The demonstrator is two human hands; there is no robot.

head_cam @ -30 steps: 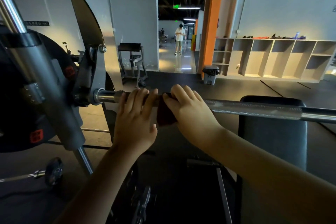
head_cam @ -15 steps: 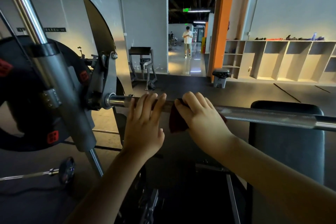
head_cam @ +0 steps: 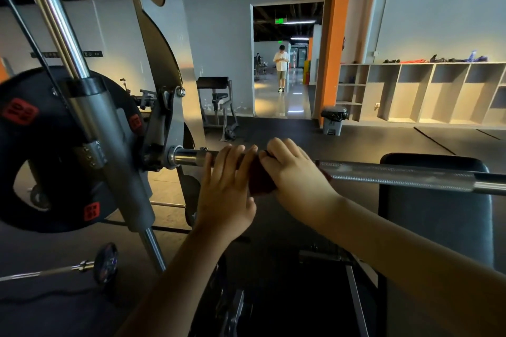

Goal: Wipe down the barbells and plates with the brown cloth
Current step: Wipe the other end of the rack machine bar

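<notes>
A steel barbell (head_cam: pixel 397 174) runs across the view from the machine carriage on the left to the right edge. My left hand (head_cam: pixel 227 186) is wrapped over the bar near its left end. Right beside it my right hand (head_cam: pixel 293 172) grips the dark brown cloth (head_cam: pixel 260 180), which is folded around the bar; most of the cloth is hidden under my fingers. A black weight plate (head_cam: pixel 35 150) with red labels sits on the bar's left end behind the guide rod.
A slanted chrome guide rod (head_cam: pixel 63 35) and grey frame plate (head_cam: pixel 161 44) stand at left. A black bench pad (head_cam: pixel 438 216) lies under the bar at right. A small barbell (head_cam: pixel 82 267) rests on the floor at lower left. Far off, a person (head_cam: pixel 281 68) stands in the doorway.
Both hands and the cloth sit slightly further right along the bar than before. The camera has tilted, so the whole scene appears lower in view.
</notes>
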